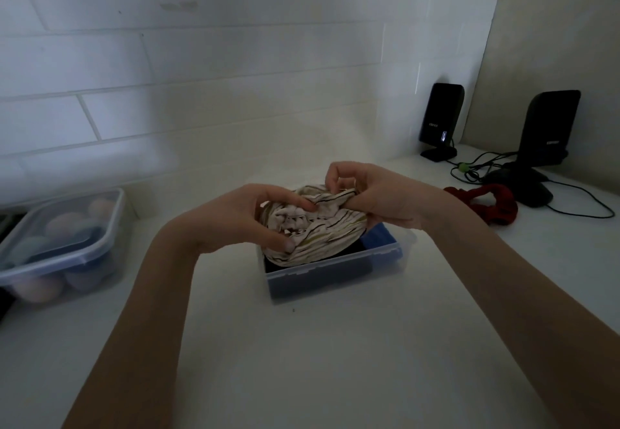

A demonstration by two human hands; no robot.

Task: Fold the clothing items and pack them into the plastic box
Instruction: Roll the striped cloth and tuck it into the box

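Two hands grip one striped garment (312, 227).

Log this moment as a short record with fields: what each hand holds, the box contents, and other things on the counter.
left hand: grips the striped cloth
right hand: pinches the same cloth's upper edge
striped cloth: bunched, held over the open plastic box
box contents: dark and blue fabric
left of box: lidded container of rounded items
right of box: red scrunchie, two black speakers
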